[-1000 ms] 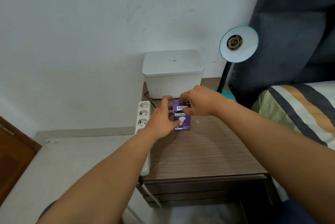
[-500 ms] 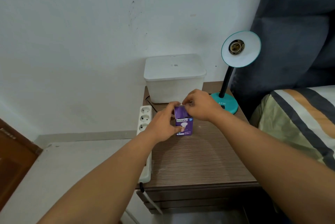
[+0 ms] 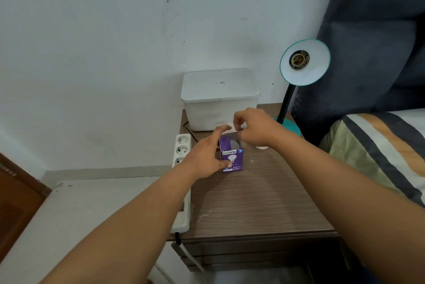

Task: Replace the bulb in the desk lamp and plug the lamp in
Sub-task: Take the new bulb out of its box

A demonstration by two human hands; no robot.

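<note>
The purple bulb box [image 3: 231,159], shut a second ago, now stands open in front of the white bin [image 3: 219,99]; the left hand [image 3: 204,157] clamps its side; the right hand [image 3: 255,129] pinches the lifted flap; a pale bulb top shows inside, so extraction comes next, I judge; the lamp socket [image 3: 299,59] stands empty.

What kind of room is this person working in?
Most likely a bedroom: a wooden bedside table stands beside a bed with a striped cover, with a teal desk lamp on the table.

Near half of nightstand top [image 3: 259,203] bare; far half crowded by white lidded bin [image 3: 220,99], bulb box [image 3: 232,160], power strip [image 3: 182,152] along left edge, lamp [image 3: 303,63] at right.
</note>
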